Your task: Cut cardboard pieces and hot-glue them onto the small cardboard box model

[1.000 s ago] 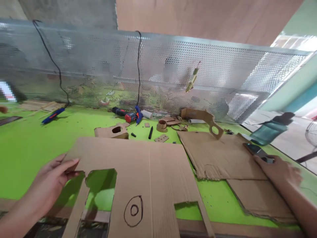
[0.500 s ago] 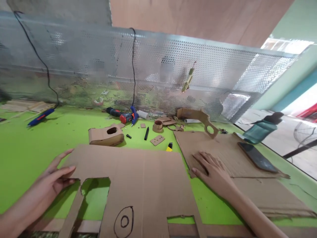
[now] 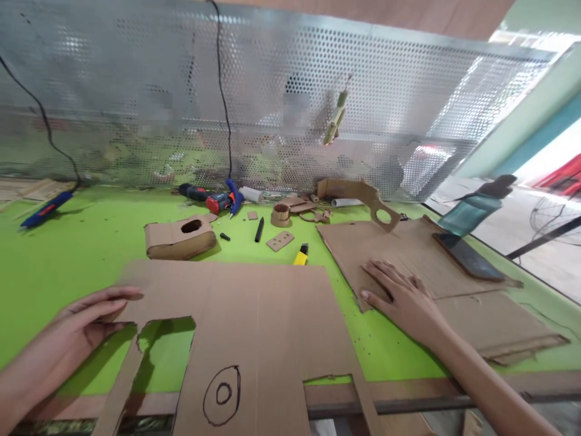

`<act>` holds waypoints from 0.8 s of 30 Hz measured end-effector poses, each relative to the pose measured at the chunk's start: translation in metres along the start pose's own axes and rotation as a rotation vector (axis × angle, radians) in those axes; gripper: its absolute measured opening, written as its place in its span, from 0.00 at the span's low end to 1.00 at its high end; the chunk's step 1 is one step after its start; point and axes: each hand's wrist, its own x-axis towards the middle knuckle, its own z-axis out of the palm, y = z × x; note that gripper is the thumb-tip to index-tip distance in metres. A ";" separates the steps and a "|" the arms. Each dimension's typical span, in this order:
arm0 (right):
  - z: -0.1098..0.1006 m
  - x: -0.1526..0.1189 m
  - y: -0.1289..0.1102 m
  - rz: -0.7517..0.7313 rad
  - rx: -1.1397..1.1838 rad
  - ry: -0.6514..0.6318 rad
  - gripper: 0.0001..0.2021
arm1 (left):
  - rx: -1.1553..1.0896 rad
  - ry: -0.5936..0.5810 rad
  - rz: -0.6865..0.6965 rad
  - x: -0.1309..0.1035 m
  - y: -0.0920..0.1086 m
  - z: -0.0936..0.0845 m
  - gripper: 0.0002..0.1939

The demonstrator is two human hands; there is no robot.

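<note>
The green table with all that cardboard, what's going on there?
A person's left hand holds the left edge of a large, flat, notched brown cardboard sheet with a black ring-like drawing on it. Their right hand rests on a separate flat brown cardboard piece. A yellow utility knife lies just beyond the sheet, partly hidden by it; a slim black pen lies farther back. Neither hand touches these.
</note>
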 end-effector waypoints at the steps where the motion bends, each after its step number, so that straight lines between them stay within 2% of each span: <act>1: 0.000 -0.003 -0.001 0.005 -0.002 0.004 0.36 | -0.002 -0.001 0.003 0.002 -0.004 -0.002 0.09; 5: -0.001 -0.011 -0.001 0.037 0.001 0.009 0.37 | -0.001 0.010 0.029 0.005 -0.010 -0.003 0.09; 10: 0.000 -0.014 0.005 0.051 0.020 0.030 0.37 | 0.046 0.008 0.039 -0.007 0.002 0.006 0.10; 13: -0.008 -0.015 -0.003 0.028 0.106 0.117 0.36 | 0.030 0.044 0.034 -0.010 0.005 0.000 0.08; 16: -0.026 -0.012 -0.035 -0.061 0.223 0.206 0.28 | -0.020 0.122 0.058 -0.009 0.000 -0.013 0.04; 20: -0.048 0.013 -0.105 -0.224 0.173 0.017 0.23 | -0.060 0.185 0.062 -0.012 -0.004 -0.024 0.04; 24: -0.049 0.052 -0.162 -0.255 0.118 -0.123 0.24 | -0.045 0.215 0.062 -0.021 0.000 -0.028 0.03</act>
